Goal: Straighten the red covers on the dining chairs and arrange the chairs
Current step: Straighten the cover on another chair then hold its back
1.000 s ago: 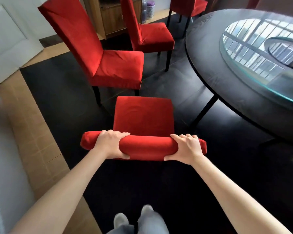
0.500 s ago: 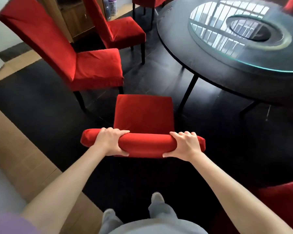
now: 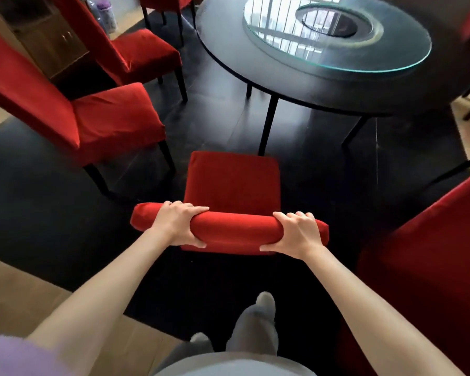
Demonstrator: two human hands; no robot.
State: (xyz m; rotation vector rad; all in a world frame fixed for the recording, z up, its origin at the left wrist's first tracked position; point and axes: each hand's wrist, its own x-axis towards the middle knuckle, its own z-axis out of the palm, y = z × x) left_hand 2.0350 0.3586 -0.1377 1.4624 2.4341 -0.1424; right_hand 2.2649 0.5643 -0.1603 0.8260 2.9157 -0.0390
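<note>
Seemingly midway, the head view shows the left hand (image 3: 178, 226) and right hand (image 3: 299, 234) both clasping the top rail of a red-covered chair (image 3: 232, 183) facing the round table (image 3: 228, 66), not yet tucked under. Its cover looks smooth, though blur hides detail. Two chairs (image 3: 114, 123) at left stand angled away, likely needing arranging.

Floor: dark mat (image 3: 52, 202) in middle, light wood floor (image 3: 25, 299) near left & far right.
On mat: round black table (image 3: 255, 63) far right, on thin legs; red-covered chairs: centre chair (image 3: 232, 183), left chair (image 3: 111, 118), far-left chair (image 3: 144, 54), near-right chair (image 3: 432, 253).
On table: glass turntable (image 3: 337, 36).
</note>
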